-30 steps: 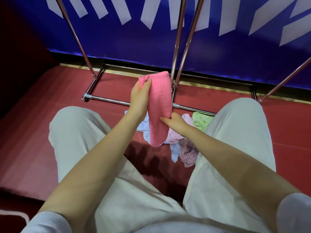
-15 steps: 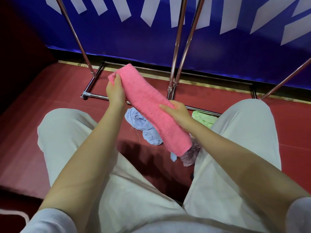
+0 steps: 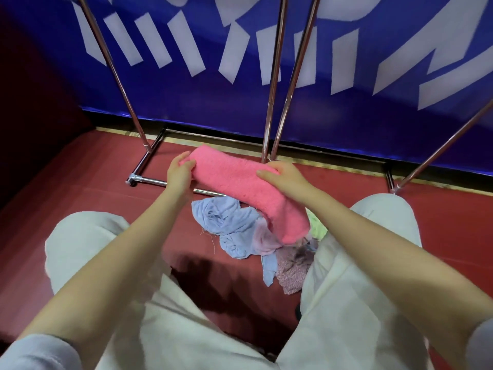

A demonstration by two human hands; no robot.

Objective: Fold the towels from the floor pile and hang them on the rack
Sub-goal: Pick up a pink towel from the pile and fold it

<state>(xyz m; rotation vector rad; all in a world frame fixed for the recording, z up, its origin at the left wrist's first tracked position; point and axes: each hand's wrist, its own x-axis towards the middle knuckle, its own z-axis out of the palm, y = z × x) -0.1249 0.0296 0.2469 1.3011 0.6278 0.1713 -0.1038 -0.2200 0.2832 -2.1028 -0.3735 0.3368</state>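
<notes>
A: Holding the towel [image 3: 240,188] at both ends, are they?

B: Nearly. The left hand [image 3: 179,175] pinches its far-left end, thumb on top and fingers curled under. The right hand [image 3: 282,175] grips it past the middle, so the near end droops free over the pile [image 3: 240,231].

A: Which way does it run?

B: The long axis slants from upper left, by the left hand, down to lower right. It is folded narrow and held in the air, between the knees and the rack [image 3: 272,84].

A: And the rack?

B: Straight ahead, beyond both hands; its hanging bar is out of view, above the frame. I judge the next move is up and forward, with neither hand clearly nearer.

A: Any containers?

B: None. The other towels lie loose on the floor [image 3: 106,198].
</notes>
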